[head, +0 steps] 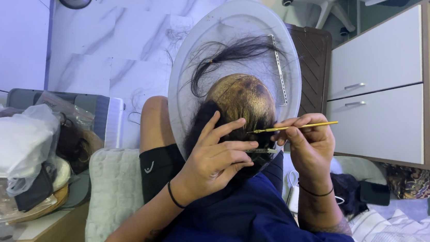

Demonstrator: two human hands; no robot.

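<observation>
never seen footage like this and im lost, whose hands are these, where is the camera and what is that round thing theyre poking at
The camera sits on a person's head and looks down, so both hands are that person's own. There is no machine here.

In the lap, on a white oval tray, sits a rounded tan wig cap, only partly covered with dark hair. A grey comb lies on the tray beside it.

The left hand rests on the cap with fingers spread, pressing down the hair. The right hand pinches a thin yellow needle-like tool, its tip pointing at the cap's lower edge.

Around them: a cluttered table corner on the left with a white plastic bag, white drawers on the right, and a marble-look floor below.
</observation>
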